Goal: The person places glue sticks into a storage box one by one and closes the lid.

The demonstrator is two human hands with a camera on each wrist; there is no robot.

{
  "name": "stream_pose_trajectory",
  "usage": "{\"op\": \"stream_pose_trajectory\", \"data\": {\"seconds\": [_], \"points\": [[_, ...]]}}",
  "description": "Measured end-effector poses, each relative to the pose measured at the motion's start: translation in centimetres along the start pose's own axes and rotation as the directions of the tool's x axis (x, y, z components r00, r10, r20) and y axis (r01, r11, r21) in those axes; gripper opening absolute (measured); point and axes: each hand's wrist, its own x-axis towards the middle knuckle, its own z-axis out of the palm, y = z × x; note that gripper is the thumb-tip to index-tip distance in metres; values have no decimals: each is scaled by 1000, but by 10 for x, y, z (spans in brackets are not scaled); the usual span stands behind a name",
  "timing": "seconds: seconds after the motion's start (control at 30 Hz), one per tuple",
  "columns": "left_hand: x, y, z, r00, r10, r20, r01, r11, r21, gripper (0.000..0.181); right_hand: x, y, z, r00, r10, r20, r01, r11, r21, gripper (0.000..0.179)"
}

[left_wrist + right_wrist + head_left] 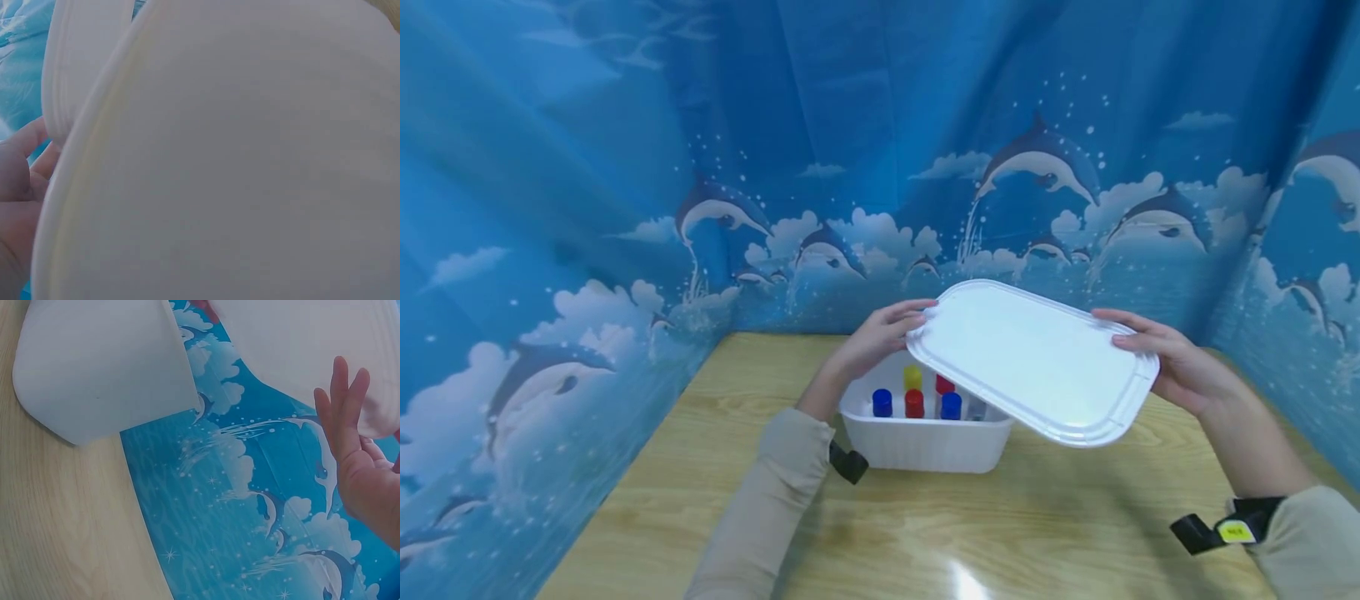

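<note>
A white plastic lid (pixel 1026 358) is held in the air between both hands, tilted down to the right. My left hand (pixel 883 337) grips its left end. At the opposite end my right hand (pixel 1180 362) holds the rim, and in the right wrist view several of its fingers (pixel 339 394) lie along the underside. Below the lid stands a white plastic box (pixel 925 446), partly covered from view. Inside it are several bottles with coloured caps, among them a blue cap (pixel 882 402), a red cap (pixel 914 404) and a yellow cap (pixel 912 377). The box wall (pixel 219 156) fills most of the left wrist view.
The box rests on a light wooden table (pixel 1052 517). A blue curtain (pixel 865 150) printed with dolphins hangs behind the table and along its sides. Each wrist wears a black camera strap, such as the right camera mount (pixel 1198 533).
</note>
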Motion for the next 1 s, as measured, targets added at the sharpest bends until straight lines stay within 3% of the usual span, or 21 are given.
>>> {"op": "stream_pose_trajectory", "data": {"seconds": [0.17,0.33,0.47,0.67,0.87,1.0], "points": [[3,-2,2,996,-30,85,37,996,-79,45,4,0,-3,996,15,90,-21,997,68,46],[0,-3,4,994,-54,92,66,990,-129,48,8,0,-6,993,22,117,-34,995,99,46],[-7,-1,8,996,-91,21,94,977,-193,49,10,1,-6,997,28,77,-34,996,82,43],[-21,1,14,985,-130,-113,94,955,-280,46,12,2,-5,997,13,-74,-10,999,39,37],[-34,1,18,961,-145,-234,55,934,-353,41,13,5,-1,987,-32,-158,31,999,-10,38],[-42,-2,18,935,-153,-320,27,930,-365,40,15,10,5,984,-47,-171,33,996,-87,37]]}}
